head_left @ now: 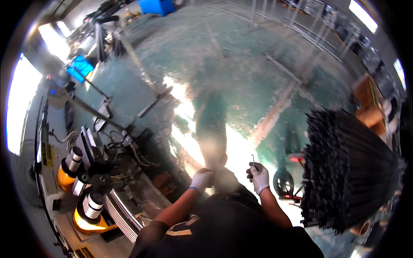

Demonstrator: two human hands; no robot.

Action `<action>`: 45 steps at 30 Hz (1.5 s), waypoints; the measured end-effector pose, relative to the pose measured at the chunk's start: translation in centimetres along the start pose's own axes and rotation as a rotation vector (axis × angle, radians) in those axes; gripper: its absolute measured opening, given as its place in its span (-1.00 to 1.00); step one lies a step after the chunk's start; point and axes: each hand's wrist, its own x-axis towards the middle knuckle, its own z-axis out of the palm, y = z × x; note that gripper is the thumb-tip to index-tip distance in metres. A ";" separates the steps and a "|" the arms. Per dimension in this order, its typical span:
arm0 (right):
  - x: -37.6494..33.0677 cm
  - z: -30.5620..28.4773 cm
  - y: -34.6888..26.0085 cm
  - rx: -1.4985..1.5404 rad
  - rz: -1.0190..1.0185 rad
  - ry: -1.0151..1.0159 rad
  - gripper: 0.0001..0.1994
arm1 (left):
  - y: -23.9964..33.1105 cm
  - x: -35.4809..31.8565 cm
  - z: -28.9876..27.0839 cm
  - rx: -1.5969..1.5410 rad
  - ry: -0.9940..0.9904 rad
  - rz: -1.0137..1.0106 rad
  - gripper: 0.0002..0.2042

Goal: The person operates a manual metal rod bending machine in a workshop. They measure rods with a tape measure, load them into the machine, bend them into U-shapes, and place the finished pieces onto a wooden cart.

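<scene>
My right hand (pixel 259 177), in a pale work glove with dark fingertips, is closed around a thin metal rod with a small hooked top (pixel 253 159). The rod points upward out of the fingers. To its left, my left hand (pixel 202 179) is held in front of my body, also gloved, its fingers curled in. Whatever those fingers may hold is hidden by the hand and the glare. Both hands are apart from each other, above the sunlit floor.
On the left stands a machine with orange-based silver cylinders (pixel 92 206). A large bundle of black rods (pixel 344 167) fills the right, beside a dark wheel (pixel 284 182). Farther off are blue bins (pixel 80 68) and metal frames (pixel 314 32). Bars lie on the green floor (pixel 180 56).
</scene>
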 end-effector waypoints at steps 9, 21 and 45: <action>16.8 19.9 -9.9 -0.036 0.017 -0.364 -0.67 | 14.3 5.9 -9.6 0.076 0.210 0.176 -0.76; 24.6 46.4 -19.8 -0.253 -0.036 -0.900 -0.81 | 24.0 7.6 -19.0 -0.080 0.563 0.370 -0.77; 27.5 86.7 -22.8 -0.772 -0.482 -1.768 -0.68 | 33.3 14.5 -36.3 -0.528 1.341 0.178 -0.73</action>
